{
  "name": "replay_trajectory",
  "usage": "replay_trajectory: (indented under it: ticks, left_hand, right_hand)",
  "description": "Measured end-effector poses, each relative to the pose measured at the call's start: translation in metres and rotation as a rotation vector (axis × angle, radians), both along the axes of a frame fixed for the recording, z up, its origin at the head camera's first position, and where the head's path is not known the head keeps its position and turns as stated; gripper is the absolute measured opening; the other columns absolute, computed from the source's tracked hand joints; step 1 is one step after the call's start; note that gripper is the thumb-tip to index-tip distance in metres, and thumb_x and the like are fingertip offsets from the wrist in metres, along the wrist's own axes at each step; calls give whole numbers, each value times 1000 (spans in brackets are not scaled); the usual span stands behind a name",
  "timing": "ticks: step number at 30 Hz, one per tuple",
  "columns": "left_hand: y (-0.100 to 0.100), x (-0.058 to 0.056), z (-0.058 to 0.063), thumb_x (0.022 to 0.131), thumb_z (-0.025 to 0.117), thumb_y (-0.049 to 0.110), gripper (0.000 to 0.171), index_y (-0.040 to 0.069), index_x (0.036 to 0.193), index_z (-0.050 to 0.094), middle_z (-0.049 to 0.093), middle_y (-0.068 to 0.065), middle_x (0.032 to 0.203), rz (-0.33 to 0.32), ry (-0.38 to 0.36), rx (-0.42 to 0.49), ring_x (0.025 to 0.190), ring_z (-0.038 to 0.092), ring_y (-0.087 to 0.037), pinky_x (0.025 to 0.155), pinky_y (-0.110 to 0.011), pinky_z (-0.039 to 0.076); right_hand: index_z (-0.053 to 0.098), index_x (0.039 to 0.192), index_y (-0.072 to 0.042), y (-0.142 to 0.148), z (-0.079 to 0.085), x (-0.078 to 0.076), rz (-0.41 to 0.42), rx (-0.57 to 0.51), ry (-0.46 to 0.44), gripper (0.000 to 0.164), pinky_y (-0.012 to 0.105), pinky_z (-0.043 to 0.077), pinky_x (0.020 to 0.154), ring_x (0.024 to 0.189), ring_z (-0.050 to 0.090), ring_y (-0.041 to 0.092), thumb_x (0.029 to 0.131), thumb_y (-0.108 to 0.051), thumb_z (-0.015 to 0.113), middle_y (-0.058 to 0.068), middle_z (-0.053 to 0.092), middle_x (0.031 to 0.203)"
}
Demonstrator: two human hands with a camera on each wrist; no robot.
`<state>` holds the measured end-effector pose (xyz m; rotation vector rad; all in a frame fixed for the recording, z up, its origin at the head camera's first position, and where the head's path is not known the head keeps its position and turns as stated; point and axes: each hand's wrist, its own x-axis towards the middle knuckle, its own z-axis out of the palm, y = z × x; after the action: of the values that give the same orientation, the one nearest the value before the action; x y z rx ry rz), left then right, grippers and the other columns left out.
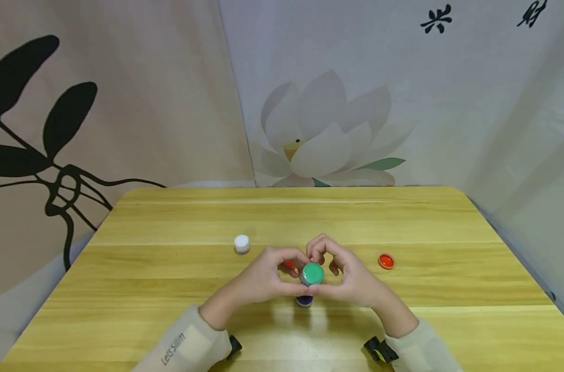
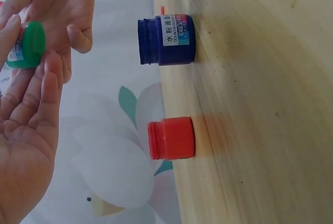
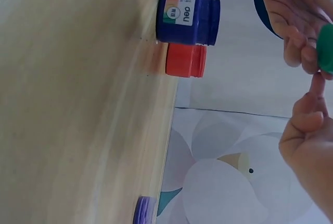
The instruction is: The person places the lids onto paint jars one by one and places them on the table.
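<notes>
Both hands meet around a small green paint jar (image 1: 312, 274), held up over the table with its green top toward the head camera. My left hand (image 1: 268, 274) grips its left side between thumb and fingers. From the right, my right hand (image 1: 354, 279) has its thumb at the near side and its index finger at the far side. Below stand a dark blue paint jar (image 2: 174, 39) and a red paint jar (image 2: 177, 138), both upright with bare threaded necks. In the head view the hands partly cover these two.
A white jar (image 1: 241, 244) stands left of the hands. To the right, a red lid (image 1: 386, 261) lies on the wooden table (image 1: 170, 222). A purple lid (image 3: 144, 211) shows low in the right wrist view. Printed curtains hang behind the table.
</notes>
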<state>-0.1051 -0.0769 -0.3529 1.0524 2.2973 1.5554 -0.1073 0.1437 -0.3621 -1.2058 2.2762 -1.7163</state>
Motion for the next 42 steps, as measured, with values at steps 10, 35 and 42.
replay_trajectory:
  ticks: [10,35,42]
  left_hand:
    - [0,1,0,79,85,15,27,13,102,71,73,-2,94,-4,-11,10,87,64,-3,81,-28,59]
    - [-2,1,-1,79,85,14,28,11,102,70,73,-3,92,-33,43,18,85,63,-1,80,-27,59]
    - [-2,1,-1,79,85,15,25,13,99,70,73,-1,92,-14,29,11,86,64,-2,81,-27,59]
  right_hand:
    - [54,115,-9,9,0,-1,92,-70,11,41,36,29,52,90,41,17,81,-2,76,2,51,110]
    - [57,107,-16,9,0,0,92,-23,6,37,38,30,50,88,42,15,80,1,75,4,52,110]
    - [55,103,-15,5,1,2,37,-10,15,36,37,30,52,88,42,17,78,-2,77,3,52,104]
